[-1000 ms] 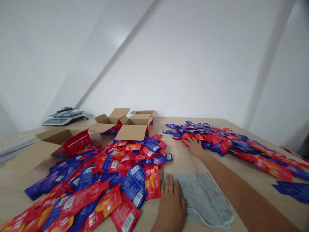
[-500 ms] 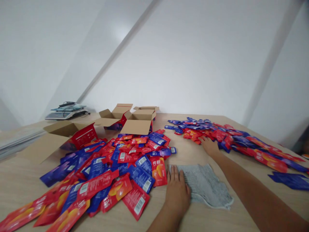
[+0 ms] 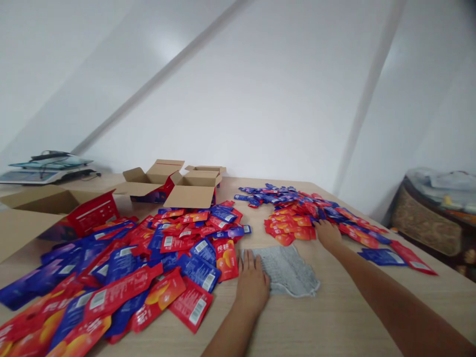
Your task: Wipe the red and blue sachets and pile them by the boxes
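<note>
My left hand [image 3: 253, 282] lies flat, fingers stretched out, on the left edge of a grey cloth [image 3: 284, 270]. Further forward on the right, my right hand [image 3: 327, 234] reaches to a spread of packets, its fingertips against the edge of some red packets [image 3: 292, 225]. Its fingers are extended and nothing shows gripped in them. Left of my left hand is a large heap of red and blue packets [image 3: 186, 243]; one red packet [image 3: 226, 259] lies close to my left fingertips.
Open cardboard boxes [image 3: 191, 194] stand behind the left heap, another open box [image 3: 33, 218] at far left. A scale [image 3: 40, 173] sits at the back left. Beyond the table's right edge is a brown patterned seat [image 3: 424, 218]. Blue packets [image 3: 385, 257] lie near that edge.
The view has turned to the right, bringing the seat in. My right hand has shifted along the right-hand packets, and red ones now lie spread to its left. My left hand stays on the cloth.
</note>
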`<action>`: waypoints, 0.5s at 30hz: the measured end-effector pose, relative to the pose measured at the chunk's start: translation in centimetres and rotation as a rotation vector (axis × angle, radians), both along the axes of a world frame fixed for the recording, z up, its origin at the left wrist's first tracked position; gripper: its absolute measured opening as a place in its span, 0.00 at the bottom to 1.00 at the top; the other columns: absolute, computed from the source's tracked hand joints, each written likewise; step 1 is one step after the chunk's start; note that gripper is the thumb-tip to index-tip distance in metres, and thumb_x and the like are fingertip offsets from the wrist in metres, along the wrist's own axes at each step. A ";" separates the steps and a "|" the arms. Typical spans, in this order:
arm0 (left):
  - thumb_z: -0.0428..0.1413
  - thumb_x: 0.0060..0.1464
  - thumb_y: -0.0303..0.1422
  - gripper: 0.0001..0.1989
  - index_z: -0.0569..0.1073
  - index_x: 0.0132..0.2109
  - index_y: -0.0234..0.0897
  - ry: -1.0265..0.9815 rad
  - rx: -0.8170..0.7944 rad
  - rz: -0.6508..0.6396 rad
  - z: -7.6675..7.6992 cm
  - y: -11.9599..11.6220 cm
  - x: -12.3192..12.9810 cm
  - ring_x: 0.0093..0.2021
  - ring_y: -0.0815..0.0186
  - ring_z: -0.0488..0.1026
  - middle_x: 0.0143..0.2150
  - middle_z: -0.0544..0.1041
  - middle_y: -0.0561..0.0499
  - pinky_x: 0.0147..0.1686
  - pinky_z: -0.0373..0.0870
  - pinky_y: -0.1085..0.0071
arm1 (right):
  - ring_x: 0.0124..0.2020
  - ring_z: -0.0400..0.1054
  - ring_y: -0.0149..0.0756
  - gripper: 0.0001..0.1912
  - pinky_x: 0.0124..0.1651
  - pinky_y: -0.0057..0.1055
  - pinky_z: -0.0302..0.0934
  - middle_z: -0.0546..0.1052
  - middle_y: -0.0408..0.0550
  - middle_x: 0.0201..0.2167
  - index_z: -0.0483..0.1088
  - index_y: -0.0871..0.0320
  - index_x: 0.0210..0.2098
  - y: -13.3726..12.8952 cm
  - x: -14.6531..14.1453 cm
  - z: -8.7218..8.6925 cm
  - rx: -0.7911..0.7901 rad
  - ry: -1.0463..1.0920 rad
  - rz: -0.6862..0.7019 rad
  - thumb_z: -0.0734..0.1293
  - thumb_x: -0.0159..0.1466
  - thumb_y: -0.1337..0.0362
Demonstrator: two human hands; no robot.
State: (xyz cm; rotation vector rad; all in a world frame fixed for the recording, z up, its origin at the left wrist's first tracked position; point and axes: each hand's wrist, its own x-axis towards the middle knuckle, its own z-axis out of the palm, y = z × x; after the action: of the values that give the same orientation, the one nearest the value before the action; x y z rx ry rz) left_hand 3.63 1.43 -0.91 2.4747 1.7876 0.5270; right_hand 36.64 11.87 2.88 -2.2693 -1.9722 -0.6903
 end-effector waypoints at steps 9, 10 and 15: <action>0.45 0.59 0.38 0.26 0.62 0.62 0.30 0.014 0.019 -0.002 0.1 -0.2 0.1 0.67 0.52 0.47 0.66 0.56 0.36 0.63 0.44 0.54 | 0.58 0.58 0.42 0.26 0.58 0.40 0.53 0.66 0.52 0.58 0.59 0.53 0.61 0.1 -11.1 -1.7 -0.164 0.145 0.459 0.58 0.64 0.57; 0.45 0.60 0.38 0.26 0.62 0.62 0.31 0.020 0.025 -0.004 0.1 -0.3 0.0 0.67 0.52 0.47 0.66 0.56 0.37 0.63 0.44 0.54 | 0.59 0.57 0.44 0.26 0.58 0.44 0.52 0.65 0.53 0.59 0.58 0.52 0.62 0.3 -11.6 -2.1 -0.179 0.178 0.420 0.58 0.64 0.57; 0.44 0.60 0.38 0.26 0.60 0.63 0.32 0.049 0.022 -0.009 0.0 -0.3 0.0 0.67 0.53 0.46 0.67 0.54 0.39 0.63 0.46 0.53 | 0.61 0.55 0.48 0.25 0.55 0.55 0.54 0.62 0.57 0.62 0.58 0.56 0.61 2.0 -8.9 -1.4 -0.151 0.290 0.125 0.51 0.66 0.70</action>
State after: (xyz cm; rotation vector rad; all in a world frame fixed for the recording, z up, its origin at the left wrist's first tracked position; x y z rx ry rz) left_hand 3.61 1.17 -0.94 2.5302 1.7967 0.4922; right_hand 27.69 13.84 1.53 -2.1519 -2.0581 -0.1934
